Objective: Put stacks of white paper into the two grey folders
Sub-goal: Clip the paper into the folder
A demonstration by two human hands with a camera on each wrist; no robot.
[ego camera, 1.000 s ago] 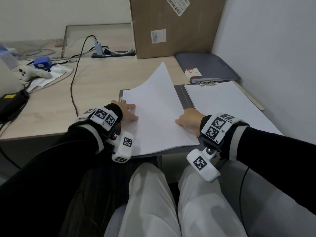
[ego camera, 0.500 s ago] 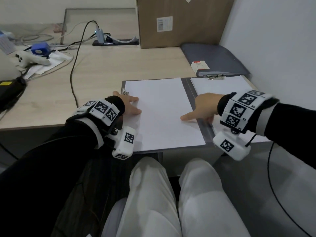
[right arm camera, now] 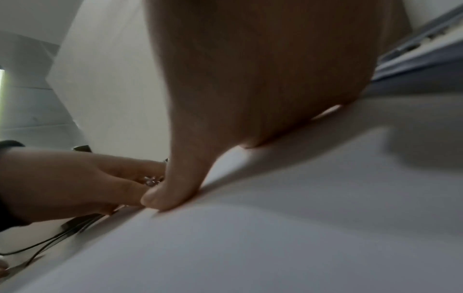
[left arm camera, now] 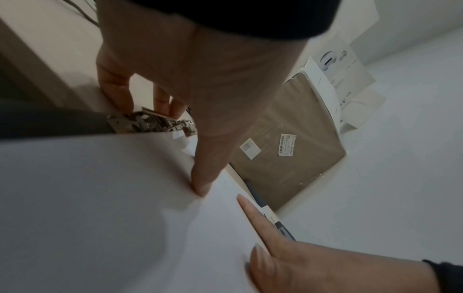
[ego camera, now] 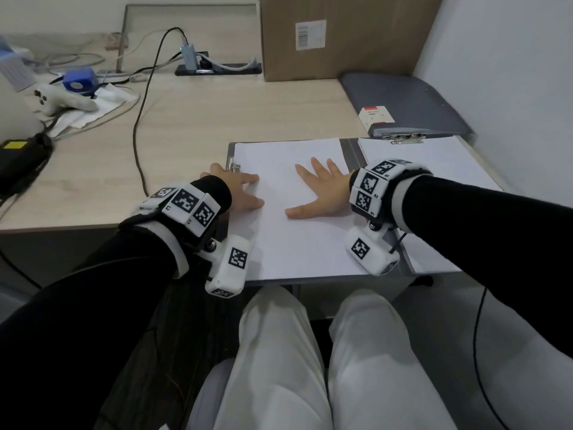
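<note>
Your left hand [ego camera: 238,193] sits at the left edge of the paper stack [ego camera: 288,243], thumb pressing on the sheet, fingers reaching over the metal clip [left arm camera: 150,123]; whether they squeeze the clip, you cannot tell. Your right hand [ego camera: 322,193] lies flat and spread on the same stack, palm down, gripping nothing. The stack rests on the left half of the open grey folder [ego camera: 352,153], which hangs over the near edge of the bench [ego camera: 217,113]. A second paper stack [ego camera: 434,169] lies on the right half. Beyond, the closed grey folder [ego camera: 403,100] lies near the wall, a small red-and-white box [ego camera: 376,114] on it. Behind stands a cardboard box [ego camera: 338,35]; a black cable [ego camera: 139,125] runs left of the folder.
</note>
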